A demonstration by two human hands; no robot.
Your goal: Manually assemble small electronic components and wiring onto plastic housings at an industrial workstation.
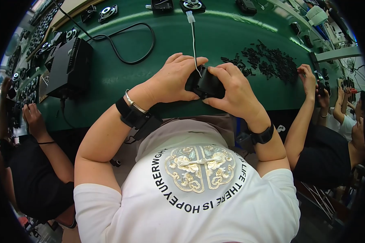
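Near the table's front edge, a small black plastic housing is held between my two hands. My left hand closes on its left side, thumb toward me and fingers along the far side. On the other side my right hand grips it, with thumb and index finger on the near and upper edges. A thin white cable runs from the housing away across the table and ends in a white connector plug. The fingers and palms cover much of the housing.
Small black strips lie scattered on the green table at right. A black power box stands left, near a looped black cable. Speakers sit at the far edge. Co-workers' hands flank me.
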